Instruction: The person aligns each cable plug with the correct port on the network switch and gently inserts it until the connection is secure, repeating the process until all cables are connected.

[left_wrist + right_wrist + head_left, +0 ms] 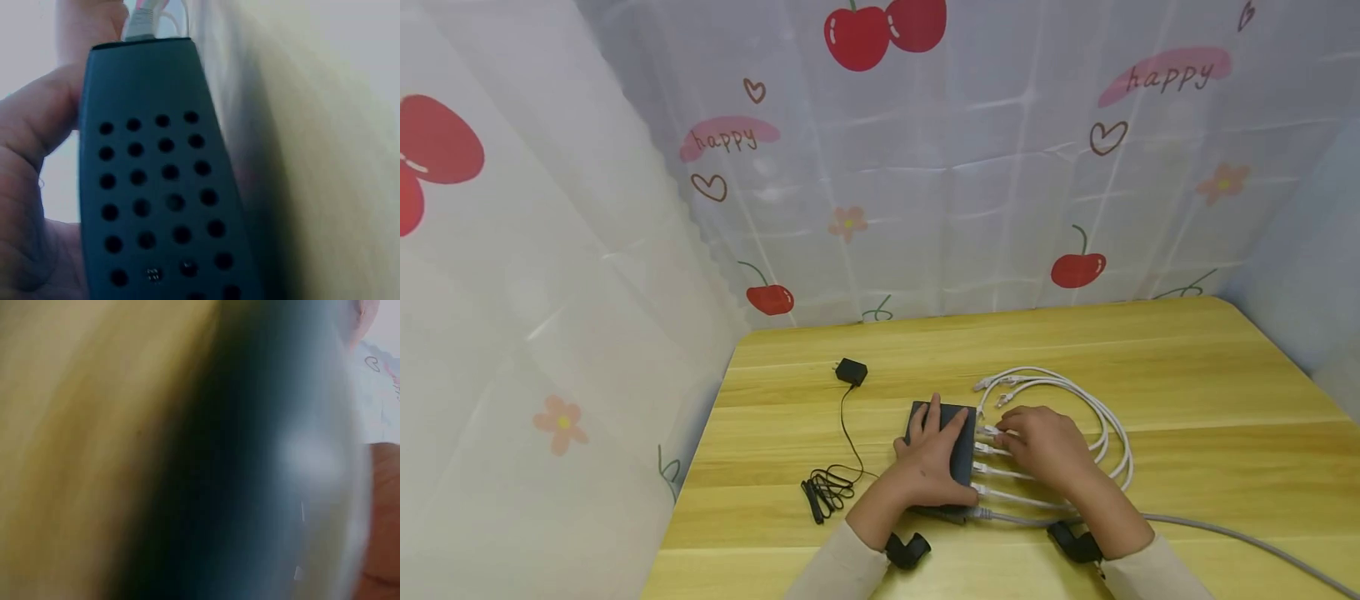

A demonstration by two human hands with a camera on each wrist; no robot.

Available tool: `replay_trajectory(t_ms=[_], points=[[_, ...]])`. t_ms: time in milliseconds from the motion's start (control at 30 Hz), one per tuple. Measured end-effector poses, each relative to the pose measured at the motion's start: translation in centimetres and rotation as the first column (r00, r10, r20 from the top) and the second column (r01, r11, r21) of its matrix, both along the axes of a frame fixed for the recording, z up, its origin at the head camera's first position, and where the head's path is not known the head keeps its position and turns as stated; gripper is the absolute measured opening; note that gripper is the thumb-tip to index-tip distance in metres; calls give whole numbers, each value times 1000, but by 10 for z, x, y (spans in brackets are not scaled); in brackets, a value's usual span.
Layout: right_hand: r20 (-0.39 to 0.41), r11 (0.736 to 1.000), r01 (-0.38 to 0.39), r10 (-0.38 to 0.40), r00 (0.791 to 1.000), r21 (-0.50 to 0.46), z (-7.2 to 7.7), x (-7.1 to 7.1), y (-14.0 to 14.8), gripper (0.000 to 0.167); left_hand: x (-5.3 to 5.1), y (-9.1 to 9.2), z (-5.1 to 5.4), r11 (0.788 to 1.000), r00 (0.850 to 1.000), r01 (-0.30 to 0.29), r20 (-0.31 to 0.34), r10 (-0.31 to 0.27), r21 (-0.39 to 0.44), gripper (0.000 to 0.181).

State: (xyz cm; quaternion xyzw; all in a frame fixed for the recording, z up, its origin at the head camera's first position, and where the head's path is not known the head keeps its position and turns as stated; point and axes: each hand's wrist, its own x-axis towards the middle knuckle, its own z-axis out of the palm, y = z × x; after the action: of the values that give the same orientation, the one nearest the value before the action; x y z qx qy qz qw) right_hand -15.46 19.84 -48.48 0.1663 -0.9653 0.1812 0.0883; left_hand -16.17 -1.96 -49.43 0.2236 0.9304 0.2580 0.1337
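A black network switch lies on the table, with several white network cables and one grey network cable at its right side. Spread over the top is my left hand, its thumb near the lower right edge. The left wrist view shows the switch's end face with rows of round holes. Just right of the switch, my right hand pinches a white cable's plug close to the ports; whether it is inserted cannot be told. The right wrist view is mostly a dark blur beside the hand.
Left of the switch lie a black power adapter and its coiled cord. Loose white plugs and cable loops spread behind the right hand. The grey cable runs off the right front edge. A patterned curtain hangs behind the table.
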Motion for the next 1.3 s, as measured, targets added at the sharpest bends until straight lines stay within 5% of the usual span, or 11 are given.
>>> replay_trajectory(t_ms=[333, 833, 1100, 1300], points=[[44, 998, 25, -23, 999, -56, 2, -3, 0, 13, -4, -11, 3, 992, 998, 24, 63, -32, 121, 111], [18, 999, -23, 23, 1000, -40, -8, -4, -1, 15, 0, -8, 0, 995, 997, 51, 54, -55, 80, 116], [-26, 992, -109, 108, 994, -55, -15, -5, 2, 15, 2, -7, -4, 989, 992, 120, 32, -123, 84, 91], [-13, 991, -125, 124, 992, -57, -16, -7, 2, 20, 0, -4, -2, 989, 991, 134, -4, -134, 66, 91]])
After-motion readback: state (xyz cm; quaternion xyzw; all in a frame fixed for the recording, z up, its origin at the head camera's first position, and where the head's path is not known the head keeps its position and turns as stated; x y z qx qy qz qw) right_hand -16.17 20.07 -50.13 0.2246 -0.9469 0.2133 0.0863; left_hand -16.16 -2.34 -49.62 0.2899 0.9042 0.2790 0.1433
